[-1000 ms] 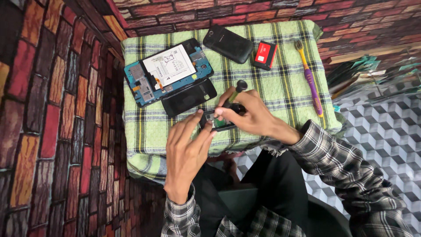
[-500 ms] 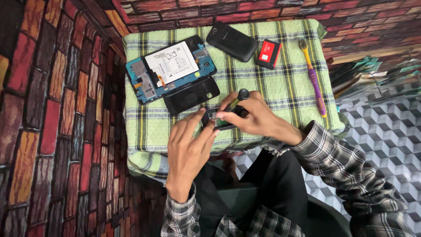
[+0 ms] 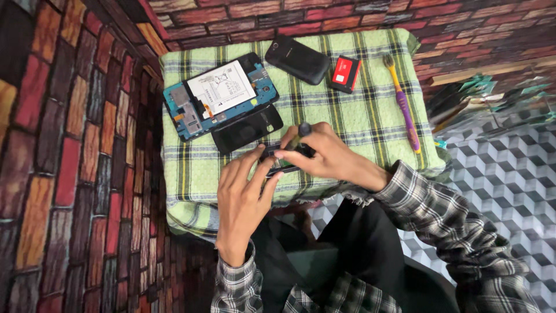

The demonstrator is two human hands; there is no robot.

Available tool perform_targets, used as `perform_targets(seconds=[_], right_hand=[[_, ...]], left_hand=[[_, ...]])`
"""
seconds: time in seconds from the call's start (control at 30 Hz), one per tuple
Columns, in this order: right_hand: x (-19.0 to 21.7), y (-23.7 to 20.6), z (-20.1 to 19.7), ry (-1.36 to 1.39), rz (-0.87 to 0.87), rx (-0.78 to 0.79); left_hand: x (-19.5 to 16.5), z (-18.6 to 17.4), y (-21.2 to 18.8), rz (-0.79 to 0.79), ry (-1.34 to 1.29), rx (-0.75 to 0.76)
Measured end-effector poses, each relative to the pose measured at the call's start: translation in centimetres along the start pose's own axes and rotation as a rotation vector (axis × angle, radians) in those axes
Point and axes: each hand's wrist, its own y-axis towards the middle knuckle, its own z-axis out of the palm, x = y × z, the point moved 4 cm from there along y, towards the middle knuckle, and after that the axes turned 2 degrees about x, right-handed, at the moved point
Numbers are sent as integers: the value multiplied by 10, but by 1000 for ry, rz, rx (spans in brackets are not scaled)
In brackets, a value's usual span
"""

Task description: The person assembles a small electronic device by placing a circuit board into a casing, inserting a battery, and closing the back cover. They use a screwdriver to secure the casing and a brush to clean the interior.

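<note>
- My right hand [image 3: 330, 155] is closed around a dark screwdriver [image 3: 302, 132], its tip down on the small phone [image 3: 284, 159].
- My left hand [image 3: 246, 191] pinches that phone's near edge.
- Over the last second my hands have hardly shifted; the work stays on one spot.
- The phone lies flat on the checked cloth [image 3: 359, 110], long axis left-right, near the opened tablet [image 3: 217, 95].

So the small table's got a green plaid cloth [image 3: 359, 110] over it. Just up-left of where the hands grip sits an opened tablet [image 3: 217, 95] with a black phone [image 3: 246, 128] beside it. Further up there's a dark phone [image 3: 297, 59], a red battery [image 3: 346, 73], and off to the right a purple-yellow toothbrush [image 3: 403, 107].
</note>
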Motion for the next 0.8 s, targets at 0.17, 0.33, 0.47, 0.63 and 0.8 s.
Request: perform_targets(seconds=[0.17,0.33,0.47,0.63,0.8], right_hand=[[-19,4,3,290,42,-33],[-32,8,-12,567,56,-257],[-41,-7,-49,290,315,-310],[-48,-36,-95,-27,385,-338],[-60,-57,-115,10,415,-444]], left_hand=[[6,2,2,-19,-16,-9],[12,6,2,-44,-18,-12],[15,7,3,-30,-12,-24],[16,10,4,17,7,-35],[17,10,5,21,19,-33]])
